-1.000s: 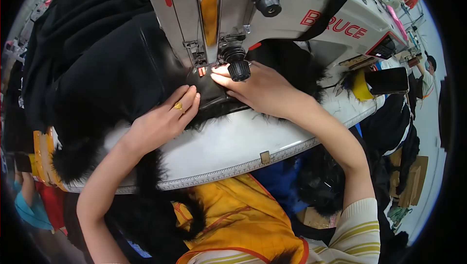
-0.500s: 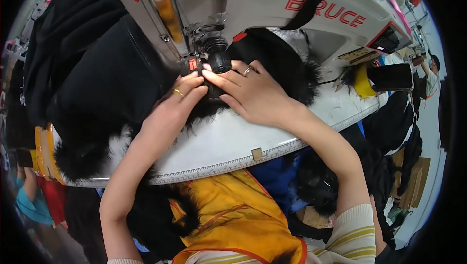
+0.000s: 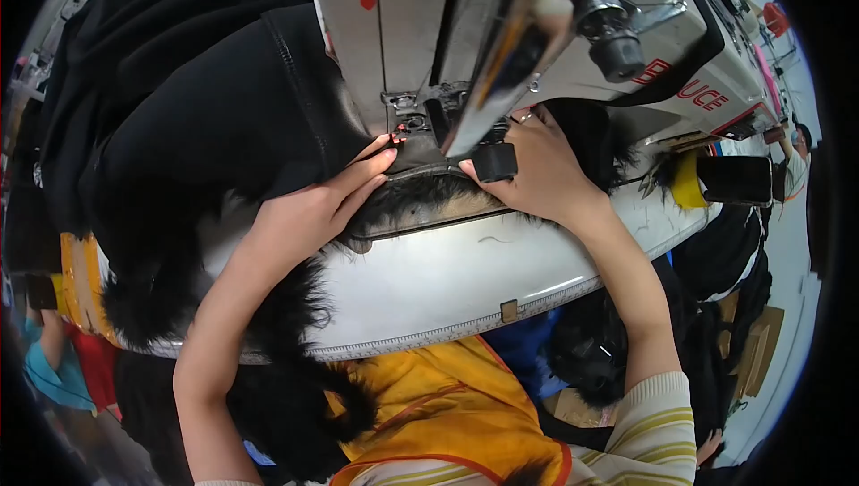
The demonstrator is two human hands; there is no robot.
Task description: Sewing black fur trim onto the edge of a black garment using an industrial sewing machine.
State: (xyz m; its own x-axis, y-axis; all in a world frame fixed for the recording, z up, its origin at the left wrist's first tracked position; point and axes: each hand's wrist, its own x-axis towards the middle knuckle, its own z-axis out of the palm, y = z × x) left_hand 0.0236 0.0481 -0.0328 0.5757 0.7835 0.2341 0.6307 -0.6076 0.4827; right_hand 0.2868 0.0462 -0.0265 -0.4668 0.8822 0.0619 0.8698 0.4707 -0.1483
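Observation:
A black garment (image 3: 215,110) with a fur edge (image 3: 420,200) lies under the head of a white sewing machine (image 3: 349,29). My left hand (image 3: 309,213) grips the cloth just left of the needle area, its fingertips pressed together at the seam. On the other side, my right hand (image 3: 555,168) holds the same cloth with the thumb at the seam; its other fingers are partly hidden behind the machine head. Between the two hands a strip of black cloth and fur runs across the metal plate. The needle itself cannot be made out.
The white table (image 3: 447,280) has a measuring tape along its front edge. A phone (image 3: 734,180) stands by a yellow tape roll (image 3: 687,180) at the right. An orange-yellow apron (image 3: 438,405) and more black fur hang below the table. Another person's arm (image 3: 55,343) shows at far left.
The view has moved closer to the machine head. My hands have spread apart, the right one shifting rightward, and the fur edge and metal plate between them now show.

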